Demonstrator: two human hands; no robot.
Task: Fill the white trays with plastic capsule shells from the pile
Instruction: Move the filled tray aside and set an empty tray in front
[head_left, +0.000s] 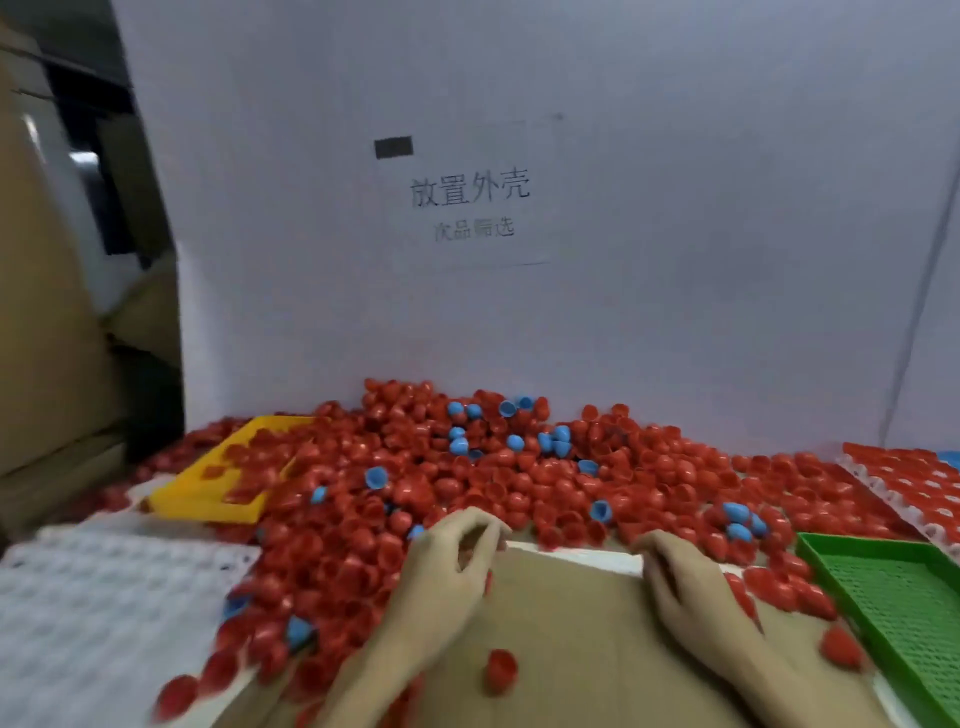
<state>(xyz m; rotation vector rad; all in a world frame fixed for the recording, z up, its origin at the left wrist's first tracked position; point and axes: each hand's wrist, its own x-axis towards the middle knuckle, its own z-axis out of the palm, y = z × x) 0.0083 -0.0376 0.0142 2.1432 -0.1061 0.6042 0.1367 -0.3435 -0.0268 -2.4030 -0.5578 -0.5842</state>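
Since both hands sit at the pile's near edge, the shells lie just beyond the fingertips. The left hand (457, 556) has its grip curled, maybe on a red shell, but blur means I can't tell for sure. The right hand (685, 577) rests fingers-down, holding nothing I can see. The pile of capsule shells (467, 467) covers the worktop; the empty white tray (104, 597) lies near-left, closer to the left hand, partly cut off.

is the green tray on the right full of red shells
No, the green tray shows only its bare mesh floor, while the red shells lie heaped on the table beside it.
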